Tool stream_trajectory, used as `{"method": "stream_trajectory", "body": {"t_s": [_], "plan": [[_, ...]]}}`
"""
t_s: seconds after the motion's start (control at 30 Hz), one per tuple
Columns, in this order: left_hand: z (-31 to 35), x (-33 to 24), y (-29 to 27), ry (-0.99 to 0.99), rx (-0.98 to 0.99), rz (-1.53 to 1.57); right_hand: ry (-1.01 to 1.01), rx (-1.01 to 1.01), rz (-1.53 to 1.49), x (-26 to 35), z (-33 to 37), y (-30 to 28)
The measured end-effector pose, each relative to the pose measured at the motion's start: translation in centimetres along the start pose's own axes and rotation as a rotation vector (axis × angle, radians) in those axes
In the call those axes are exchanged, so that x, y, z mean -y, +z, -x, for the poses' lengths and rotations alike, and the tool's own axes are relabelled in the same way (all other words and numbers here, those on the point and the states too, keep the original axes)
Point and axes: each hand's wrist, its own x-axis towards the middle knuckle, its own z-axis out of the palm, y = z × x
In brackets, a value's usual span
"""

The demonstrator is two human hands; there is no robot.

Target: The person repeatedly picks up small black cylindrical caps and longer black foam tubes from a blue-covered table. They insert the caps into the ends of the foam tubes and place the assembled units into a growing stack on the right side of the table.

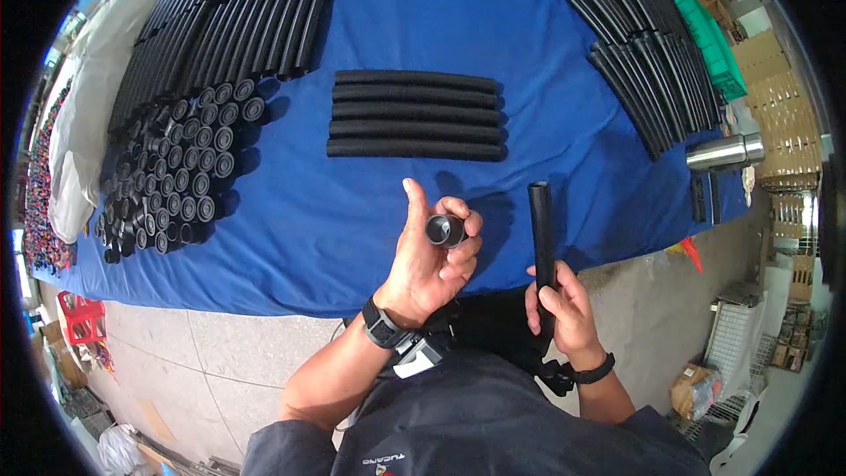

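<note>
Far left on my feed there's a bank of black tubes (229, 26), with a heap of black caps (167, 183) on the near side of it; then the left hand (427, 269), thumb up, fingers curled round one hollow cap (436, 231); looks like light, stiff plastic, maybe slick, so I'd pinch the outer wall; five tubes in a row (414, 112) lie beyond on the blue cloth (423, 18); next, the right hand (568, 304) grips a single tube (541, 229) by its near end, far mouth uncovered; probably light and fairly stiff, I'd hold it low; more tubes (656, 62) sit far right.
</note>
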Motion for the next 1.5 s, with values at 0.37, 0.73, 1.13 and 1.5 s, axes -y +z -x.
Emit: {"method": "stream_trajectory", "body": {"t_s": [0.37,0.73,1.13,1.5], "plan": [[-1.4,-2.7,0.0,0.582,-0.237,-0.757,0.113,0.379,-0.014,0.1,-1.3,2.1],[-1.5,-3.4,-1.5,0.602,-0.123,-0.89,0.323,0.423,-0.166,0.2,-2.4,3.0],[-1.9,-2.4,-0.8,0.785,-0.254,-1.258,0.251,0.384,0.131,1.2,-2.3,2.2],[-1.9,-2.1,-1.0,0.83,-0.318,-1.391,-0.226,0.231,0.586,0.4,-2.3,2.8]]}}
